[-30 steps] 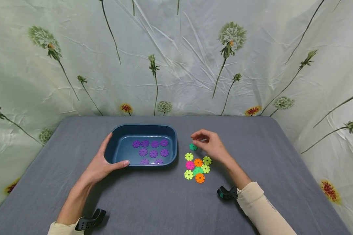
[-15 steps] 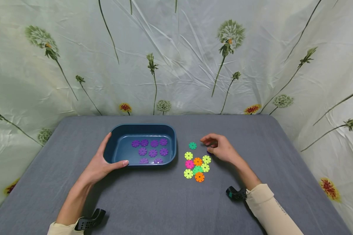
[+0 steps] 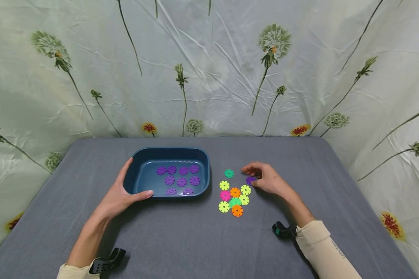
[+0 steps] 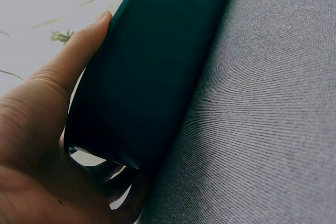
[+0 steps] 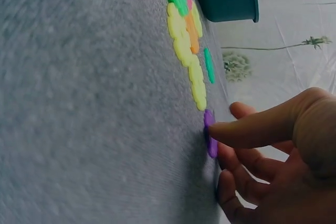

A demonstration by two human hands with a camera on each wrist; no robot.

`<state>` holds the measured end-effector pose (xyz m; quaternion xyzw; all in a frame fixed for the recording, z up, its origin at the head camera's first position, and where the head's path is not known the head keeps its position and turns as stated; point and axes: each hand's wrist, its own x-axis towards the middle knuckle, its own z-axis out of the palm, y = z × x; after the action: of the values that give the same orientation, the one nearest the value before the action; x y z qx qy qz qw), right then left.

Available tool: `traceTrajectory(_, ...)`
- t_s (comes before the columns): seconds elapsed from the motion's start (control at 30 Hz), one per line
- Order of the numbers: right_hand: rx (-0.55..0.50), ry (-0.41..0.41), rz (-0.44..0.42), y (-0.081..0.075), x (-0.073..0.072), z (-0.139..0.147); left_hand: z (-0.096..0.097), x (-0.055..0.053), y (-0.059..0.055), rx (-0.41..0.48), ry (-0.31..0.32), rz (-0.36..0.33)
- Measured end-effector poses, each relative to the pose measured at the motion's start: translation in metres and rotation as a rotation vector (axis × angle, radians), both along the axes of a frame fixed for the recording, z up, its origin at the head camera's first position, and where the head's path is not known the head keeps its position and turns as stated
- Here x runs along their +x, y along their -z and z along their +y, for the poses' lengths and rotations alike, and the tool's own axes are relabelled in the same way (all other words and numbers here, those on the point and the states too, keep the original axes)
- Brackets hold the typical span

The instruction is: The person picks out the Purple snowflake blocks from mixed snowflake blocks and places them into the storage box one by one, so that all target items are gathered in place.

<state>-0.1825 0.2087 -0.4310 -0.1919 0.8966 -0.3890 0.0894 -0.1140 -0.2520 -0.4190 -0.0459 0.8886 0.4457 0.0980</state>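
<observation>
My left hand (image 3: 120, 197) grips the near-left corner of a blue plastic box (image 3: 209, 174), thumb on the front rim and fingers along the left outer wall. Inside lie several purple notched flower-shaped discs (image 3: 182, 182), flat on the floor of the box. Right of the box, my right hand (image 3: 269, 179) is low over a single purple disc (image 3: 250, 180). In the right wrist view its thumb (image 5: 236, 134) is at that disc, and the fingers curve on the far side with a gap. The disc lies on the cloth.
Several loose discs lie right of the box: yellow (image 3: 224, 207), orange (image 3: 237, 210), pink (image 3: 225, 195) and green (image 3: 235, 202), some overlapping. One teal disc (image 3: 229, 173) sits apart behind them. Grey cloth (image 3: 181, 240) covers the table, and a flowered curtain (image 3: 216, 77) hangs behind it.
My right hand has moved right, from over the teal disc to the single purple disc, uncovering both. My left hand and the box stay in place.
</observation>
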Motion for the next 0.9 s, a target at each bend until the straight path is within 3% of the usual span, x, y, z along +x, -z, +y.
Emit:
traceTrajectory(0.3,0.070,0.002,-0.020,-0.005,0.000,0.003,-0.001,0.000,0.000,-0.002,-0.002,-0.001)
traceTrajectory(0.9,0.049,0.003,-0.054,-0.008,-0.006,0.010,-0.001,0.000,0.001,0.001,0.001,-0.001)
